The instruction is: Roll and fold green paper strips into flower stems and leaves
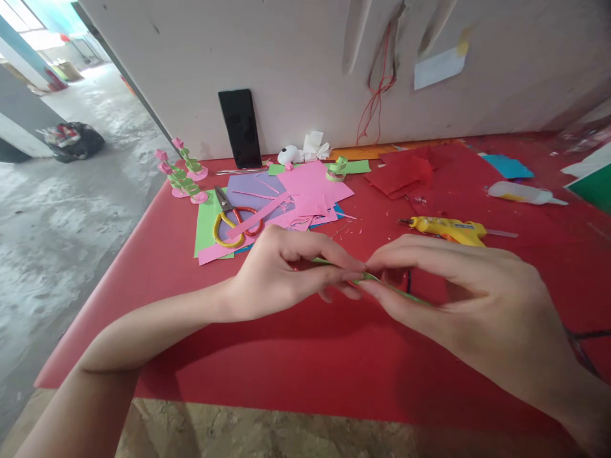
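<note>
Between my two hands runs a thin green paper strip [370, 277], seen nearly edge-on above the red table covering. My left hand [291, 267] pinches it between thumb and fingers. My right hand [458, 286] pinches the same strip close beside the left fingertips, and part of the strip runs along behind the right thumb. Just beyond the left hand lie scissors [231, 219] with yellow and red handles, resting on coloured paper. Past the right hand is a yellow glue gun [449, 229] with a glue stick in its back end.
Pink paper sheets [315, 184] and a curled green strip [337, 168] lie at the back middle. Small paper flowers [181, 172] stand at the back left. A black phone [240, 127] leans on the white panel. A glue bottle [522, 193] and red paper [401, 173] lie right.
</note>
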Action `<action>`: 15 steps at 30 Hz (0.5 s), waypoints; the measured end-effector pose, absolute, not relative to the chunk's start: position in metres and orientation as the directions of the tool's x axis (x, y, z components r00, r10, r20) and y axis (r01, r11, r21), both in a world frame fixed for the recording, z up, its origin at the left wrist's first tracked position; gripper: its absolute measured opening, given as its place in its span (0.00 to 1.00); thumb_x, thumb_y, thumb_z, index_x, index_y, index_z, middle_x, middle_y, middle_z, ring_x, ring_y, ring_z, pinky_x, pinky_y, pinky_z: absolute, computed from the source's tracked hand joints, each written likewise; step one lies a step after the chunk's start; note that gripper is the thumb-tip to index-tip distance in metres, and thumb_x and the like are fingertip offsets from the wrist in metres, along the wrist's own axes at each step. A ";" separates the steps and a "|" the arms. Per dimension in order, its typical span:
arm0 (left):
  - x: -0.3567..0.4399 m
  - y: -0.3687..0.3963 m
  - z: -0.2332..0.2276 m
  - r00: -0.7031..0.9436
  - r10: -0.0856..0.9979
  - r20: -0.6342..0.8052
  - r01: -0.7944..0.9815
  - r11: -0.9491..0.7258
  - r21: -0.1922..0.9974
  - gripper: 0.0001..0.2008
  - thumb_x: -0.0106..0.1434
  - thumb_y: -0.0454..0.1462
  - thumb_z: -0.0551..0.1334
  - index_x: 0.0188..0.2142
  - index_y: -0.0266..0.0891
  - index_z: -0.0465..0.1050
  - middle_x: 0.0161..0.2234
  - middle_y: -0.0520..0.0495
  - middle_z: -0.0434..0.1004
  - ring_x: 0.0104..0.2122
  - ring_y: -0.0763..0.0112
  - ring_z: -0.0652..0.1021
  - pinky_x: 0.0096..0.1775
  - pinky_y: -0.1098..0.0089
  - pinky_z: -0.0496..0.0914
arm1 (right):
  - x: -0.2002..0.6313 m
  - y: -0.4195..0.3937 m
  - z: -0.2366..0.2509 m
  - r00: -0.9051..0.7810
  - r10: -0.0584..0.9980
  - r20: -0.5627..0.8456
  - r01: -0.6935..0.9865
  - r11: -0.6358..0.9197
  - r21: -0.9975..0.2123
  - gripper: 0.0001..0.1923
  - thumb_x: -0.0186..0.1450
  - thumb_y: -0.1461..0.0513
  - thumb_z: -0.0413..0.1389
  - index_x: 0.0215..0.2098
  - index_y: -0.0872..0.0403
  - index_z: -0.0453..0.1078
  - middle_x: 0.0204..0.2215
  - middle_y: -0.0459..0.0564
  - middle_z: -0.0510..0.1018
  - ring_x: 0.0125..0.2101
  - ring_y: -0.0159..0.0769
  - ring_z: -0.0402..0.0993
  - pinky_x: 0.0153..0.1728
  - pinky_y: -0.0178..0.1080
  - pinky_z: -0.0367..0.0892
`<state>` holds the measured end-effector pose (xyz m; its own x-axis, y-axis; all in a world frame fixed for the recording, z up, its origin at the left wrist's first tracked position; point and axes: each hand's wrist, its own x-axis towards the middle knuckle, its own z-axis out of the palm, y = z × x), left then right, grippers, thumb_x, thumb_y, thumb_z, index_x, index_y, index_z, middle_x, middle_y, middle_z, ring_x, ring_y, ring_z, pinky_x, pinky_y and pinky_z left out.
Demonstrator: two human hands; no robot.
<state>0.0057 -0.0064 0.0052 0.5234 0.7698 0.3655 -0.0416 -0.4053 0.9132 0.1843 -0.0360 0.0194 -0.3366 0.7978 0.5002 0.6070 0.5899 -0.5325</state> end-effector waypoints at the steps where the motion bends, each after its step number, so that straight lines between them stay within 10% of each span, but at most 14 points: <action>1: 0.006 -0.007 0.005 0.519 0.768 0.376 -0.037 -0.419 0.907 0.05 0.57 0.26 0.62 0.27 0.32 0.75 0.26 0.50 0.82 0.26 0.72 0.82 0.25 0.83 0.78 | 0.184 -0.037 0.019 -0.341 0.779 0.526 0.615 0.608 -0.502 0.04 0.58 0.66 0.57 0.27 0.51 0.68 0.21 0.39 0.76 0.20 0.25 0.70 0.21 0.29 0.68; 15: 0.004 -0.008 0.007 0.560 0.690 0.458 0.111 -0.611 0.784 0.07 0.57 0.26 0.61 0.33 0.31 0.79 0.30 0.48 0.82 0.24 0.77 0.81 0.27 0.85 0.76 | 0.191 -0.036 0.022 -0.374 0.678 0.632 0.675 0.667 -0.316 0.05 0.61 0.65 0.54 0.28 0.49 0.65 0.24 0.40 0.76 0.26 0.27 0.73 0.27 0.31 0.68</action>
<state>0.0037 -0.0078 0.0070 0.5602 0.6901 0.4582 0.1112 -0.6107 0.7840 0.1908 -0.0364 0.0216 -0.3745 0.6784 0.6321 0.6752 0.6667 -0.3155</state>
